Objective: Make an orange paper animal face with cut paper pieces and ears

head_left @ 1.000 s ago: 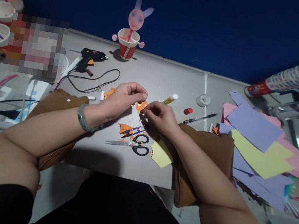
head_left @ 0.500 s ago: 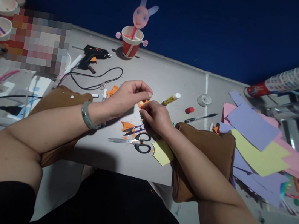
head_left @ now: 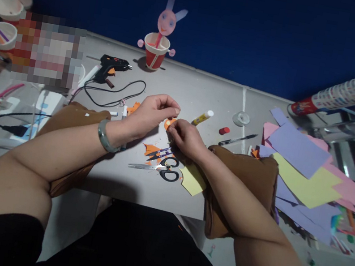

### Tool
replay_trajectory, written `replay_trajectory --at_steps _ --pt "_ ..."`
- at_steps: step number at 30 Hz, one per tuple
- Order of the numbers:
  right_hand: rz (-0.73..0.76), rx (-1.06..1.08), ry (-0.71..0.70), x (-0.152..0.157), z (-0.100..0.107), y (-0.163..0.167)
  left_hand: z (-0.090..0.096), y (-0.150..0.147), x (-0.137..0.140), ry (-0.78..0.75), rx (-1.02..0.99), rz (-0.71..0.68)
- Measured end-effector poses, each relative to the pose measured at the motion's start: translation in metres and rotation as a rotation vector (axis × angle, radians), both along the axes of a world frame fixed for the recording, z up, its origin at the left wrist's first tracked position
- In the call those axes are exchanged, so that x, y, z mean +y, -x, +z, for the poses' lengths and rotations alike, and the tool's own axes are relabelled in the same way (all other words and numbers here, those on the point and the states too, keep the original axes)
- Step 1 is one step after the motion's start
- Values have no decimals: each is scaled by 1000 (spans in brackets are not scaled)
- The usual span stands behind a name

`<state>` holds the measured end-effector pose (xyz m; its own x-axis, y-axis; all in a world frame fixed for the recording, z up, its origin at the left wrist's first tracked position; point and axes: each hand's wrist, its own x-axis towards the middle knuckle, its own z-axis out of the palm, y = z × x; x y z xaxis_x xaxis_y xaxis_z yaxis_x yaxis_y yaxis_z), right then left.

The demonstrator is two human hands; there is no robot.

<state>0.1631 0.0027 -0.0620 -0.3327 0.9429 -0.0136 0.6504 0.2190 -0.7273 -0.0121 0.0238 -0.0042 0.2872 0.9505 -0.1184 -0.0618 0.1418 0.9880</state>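
My left hand (head_left: pixel 153 113), with a jade-like bangle on its wrist, is closed, thumb and forefinger pinched together above the table. Whatever might be between those fingertips is too small to make out. A small orange paper piece (head_left: pixel 167 124) with a pale dot shows between my hands. At its edge, the curled fingers of my right hand (head_left: pixel 187 138) are closed on it; part of the piece is hidden beneath them. Just below lie thread snips (head_left: pixel 159 154), black-handled scissors (head_left: pixel 154 168), orange scraps (head_left: pixel 150 149) and a yellow paper piece (head_left: pixel 194 180).
Beyond my hands stand a glue stick (head_left: pixel 202 117), its red cap (head_left: pixel 224 131), a tape roll (head_left: pixel 241 119) and a pen (head_left: pixel 239 140). A glue gun (head_left: pixel 111 67) and a rabbit-faced cup (head_left: pixel 155 52) are farther back. Brown cushions (head_left: pixel 245 176) support my forearms. Coloured paper (head_left: pixel 300 149) lies right.
My right fingers have shifted slightly, and a little more of the orange paper piece shows. My left hand keeps nearly the same pinch and place.
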Motion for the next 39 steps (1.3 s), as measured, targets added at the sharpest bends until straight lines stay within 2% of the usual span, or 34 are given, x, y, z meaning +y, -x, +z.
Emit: replay_trajectory --at_steps 4,7,12,14,19,29,33,37,39 --pt "-30 344 199 0 10 -3 -2 1 2 -4 -6 10" --pt "-42 421 239 0 12 -3 -3 1 3 -5 4 26" --pt "-44 110 -38 0 3 -3 -3 1 3 -8 -2 24" --pt "-21 11 -88 2 -3 -2 -3 1 2 -6 4 26" --pt "-13 -118 -103 4 -11 1 -3 0 2 -7 -1 26" --pt "51 -295 -98 1 -6 7 -2 -1 1 -8 -19 16" --pt "21 -98 -50 1 -1 3 -1 -1 1 1 -24 34" --pt "-30 217 114 2 6 -2 0 0 2 9 -9 35" --pt "-45 236 128 2 7 -3 0 0 2 10 -5 33"
